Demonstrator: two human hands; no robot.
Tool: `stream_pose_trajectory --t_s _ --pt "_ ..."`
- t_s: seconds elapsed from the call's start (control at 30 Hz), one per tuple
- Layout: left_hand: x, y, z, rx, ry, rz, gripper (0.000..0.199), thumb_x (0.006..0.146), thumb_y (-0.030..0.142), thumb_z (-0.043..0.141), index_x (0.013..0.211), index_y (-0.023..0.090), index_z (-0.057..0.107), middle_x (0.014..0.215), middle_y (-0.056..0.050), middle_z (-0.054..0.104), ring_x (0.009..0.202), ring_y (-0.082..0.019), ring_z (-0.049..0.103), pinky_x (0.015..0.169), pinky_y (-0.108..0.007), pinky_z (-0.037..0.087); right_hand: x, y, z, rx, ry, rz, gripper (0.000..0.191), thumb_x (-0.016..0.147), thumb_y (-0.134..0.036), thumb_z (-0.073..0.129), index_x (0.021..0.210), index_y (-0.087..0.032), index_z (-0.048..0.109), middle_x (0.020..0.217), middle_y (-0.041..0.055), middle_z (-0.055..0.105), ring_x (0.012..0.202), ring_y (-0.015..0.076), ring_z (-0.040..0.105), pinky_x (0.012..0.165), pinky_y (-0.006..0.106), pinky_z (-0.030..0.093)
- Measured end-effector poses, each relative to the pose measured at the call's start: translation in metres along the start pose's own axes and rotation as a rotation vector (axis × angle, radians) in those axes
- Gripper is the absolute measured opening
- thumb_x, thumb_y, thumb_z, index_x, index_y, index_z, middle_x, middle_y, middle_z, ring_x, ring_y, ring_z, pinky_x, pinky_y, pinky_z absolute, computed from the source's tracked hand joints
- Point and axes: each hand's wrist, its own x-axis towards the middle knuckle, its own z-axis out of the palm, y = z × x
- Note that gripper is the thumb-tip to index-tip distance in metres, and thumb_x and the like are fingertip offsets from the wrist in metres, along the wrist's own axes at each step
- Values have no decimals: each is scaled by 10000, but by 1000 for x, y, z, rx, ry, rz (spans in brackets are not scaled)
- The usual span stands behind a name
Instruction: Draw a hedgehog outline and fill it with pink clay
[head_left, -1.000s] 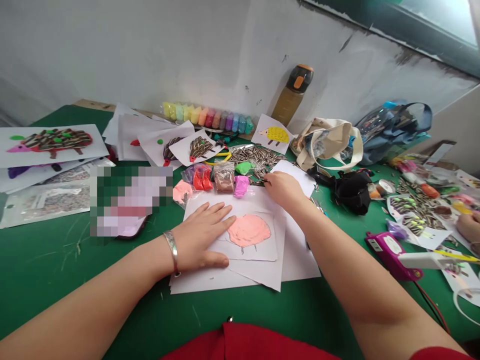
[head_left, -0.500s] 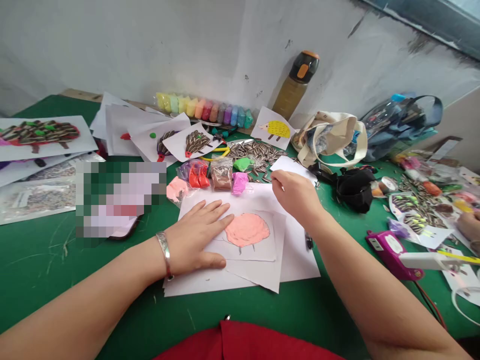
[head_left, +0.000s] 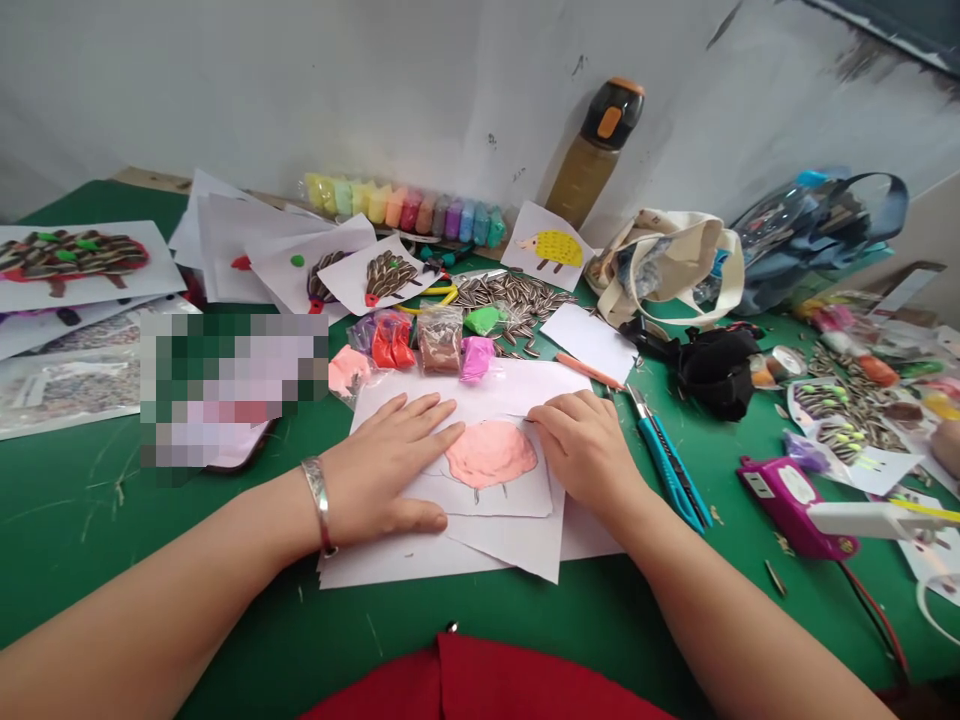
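A patch of pink clay fills the drawn body of an animal on a white paper card; two small legs show below it. My left hand, a silver bracelet on its wrist, lies flat with fingers spread over the card's left part. At the patch's upper right edge, my right hand is closed in a pinch. Something small and dark shows at its fingertips, too small to make out. Larger white sheets lie under the card. Beyond the hands is a heap of striped sunflower seeds.
Bagged clay in red, brown and magenta sits behind the sheets. A blue utility knife and an orange pen-like tool lie right. Finished hedgehog pictures, a bottle and a cloth bag stand behind.
My right hand has come down and toward me, from near the seed heap to the pink clay's edge. The knife and orange tool now show. My left hand stays flat on the card.
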Motion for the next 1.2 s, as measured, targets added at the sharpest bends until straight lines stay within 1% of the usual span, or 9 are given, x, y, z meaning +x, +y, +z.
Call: stream_pose_trajectory --t_s 0.1,0.27,0.47,0.6,0.73,0.87,0.97,1.03,1.2 --pt "1 -2 1 -1 -2 3 864 792 644 579 1487 219 289 1580 -105 142 1451 -295 107 1159 -490 74 2 -5 -1 -28 9 -22 176 887 -131 542 902 -211 698 853 44 653 854 222 511 722 372 307" --pt "1 -4 2 -9 -12 15 876 795 664 561 1493 220 271 1582 -107 126 1453 -296 94 1158 -499 73 5 -10 3 87 20 -36 178 877 -131 561 893 -222 714 827 37 663 846 212 517 738 361 325" --pt "1 -2 1 -17 -13 4 878 789 657 573 1490 217 280 1582 -106 136 1450 -306 105 1158 -499 73 5 -7 4 201 -3 -31 182 875 -135 554 891 -216 716 849 42 683 841 212 525 731 357 350" --pt "1 -2 1 -2 -15 1 879 792 666 562 1492 219 275 1582 -104 133 1452 -296 100 1159 -495 68 7 -7 4 153 39 -8 178 872 -141 559 869 -219 720 838 41 682 845 216 529 739 367 342" --pt "2 -5 5 0 6 19 879 791 680 548 1493 231 268 1583 -101 130 1452 -295 98 1156 -496 66 8 -9 5 143 -5 -66 191 873 -135 554 885 -222 724 853 43 678 853 216 526 751 368 341" --pt "2 -5 5 -2 9 17 878 786 675 554 1491 234 273 1584 -103 131 1452 -295 100 1155 -494 68 9 -9 5 167 9 2 175 870 -141 568 891 -219 723 845 39 681 860 214 534 765 363 343" --pt "1 -4 4 -6 0 12 875 787 672 558 1489 228 281 1581 -109 138 1450 -303 108 1155 -494 72 9 -8 5 166 -15 -25 188 871 -137 556 900 -220 723 859 43 679 867 216 529 772 364 339" --pt "0 -2 3 -7 20 14 861 791 664 561 1485 232 290 1580 -104 147 1448 -303 117 1157 -487 75 10 -8 5 174 -33 -53 200 871 -134 548 909 -223 723 867 43 678 864 215 526 772 365 335" --pt "-1 0 4 -5 60 8 854 784 648 588 1474 224 316 1576 -102 174 1447 -297 128 1163 -470 77 16 -8 5 168 -18 -9 199 869 -137 546 901 -227 721 863 44 680 861 212 525 767 364 324"
